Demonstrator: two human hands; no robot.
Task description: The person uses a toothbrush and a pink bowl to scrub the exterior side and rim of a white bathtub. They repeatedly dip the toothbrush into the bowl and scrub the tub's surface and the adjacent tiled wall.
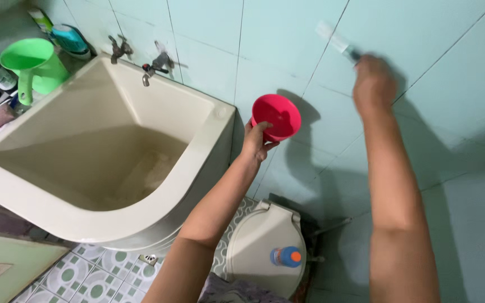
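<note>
We hold a small red bowl [277,116] up in front of the pale green tiled wall [450,112], our left hand [256,143] closed around its lower rim with fingers curled at the near edge, the bowl tilted so its open face turns toward us. Higher and to the right, our right hand [373,84] is shut in a fist around the handle of a brush [337,40], whose blurred pale head lies against a grout line of the wall. Both forearms reach upward from the bottom of the view. To the left of the bowl stands a deep cream-coloured water tub [220,120], with two metal taps [141,59] above its far corner and a green plastic dipper [33,64] on the ledge beside it. Below our arms sits a closed white toilet lid [259,235], with a blue bottle with an orange cap [286,256] lying on it, over a patterned tile floor [91,278].
</note>
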